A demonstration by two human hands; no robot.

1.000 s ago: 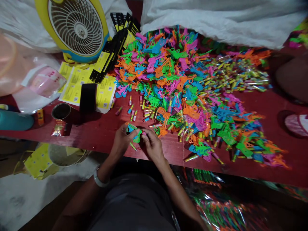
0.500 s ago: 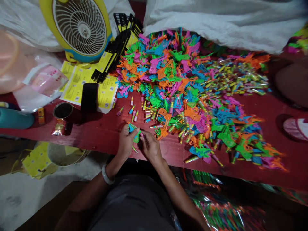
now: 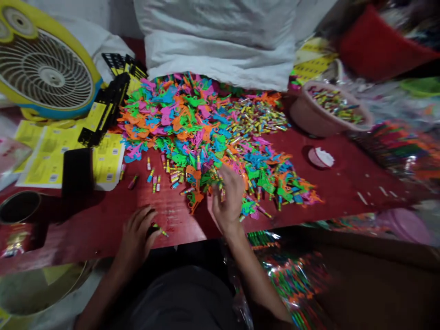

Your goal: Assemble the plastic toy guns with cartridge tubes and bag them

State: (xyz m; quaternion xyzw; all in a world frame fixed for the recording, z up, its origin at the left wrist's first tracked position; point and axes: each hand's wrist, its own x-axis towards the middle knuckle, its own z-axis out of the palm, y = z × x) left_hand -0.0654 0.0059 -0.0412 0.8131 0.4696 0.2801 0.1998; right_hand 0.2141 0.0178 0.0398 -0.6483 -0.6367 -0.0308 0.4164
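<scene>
Near the table's front edge, my left hand (image 3: 137, 231) is open, its fingers apart and bent beside a small wrapped tube (image 3: 160, 229) on the red table. My right hand (image 3: 229, 198) is over the front of the pile of colourful plastic pieces (image 3: 185, 114), at some small wrapped tubes. Its fingers are spread and slightly blurred, and nothing shows held in them. An orange plastic piece (image 3: 195, 197) lies just left of my right hand. Several more small tubes (image 3: 154, 182) are scattered between my hands and the pile.
A yellow and blue fan (image 3: 51, 75) stands at the back left, above yellow printed sheets (image 3: 44, 153) and a dark phone (image 3: 77, 172). A dark round cup (image 3: 19, 206) is at left. Toward the right are a pink tub of tubes (image 3: 318, 117) and a small bowl (image 3: 320, 158).
My hands have parted; the green and blue piece between them is no longer seen there. My right hand has moved to the pile. The view has turned right, showing the pink tub.
</scene>
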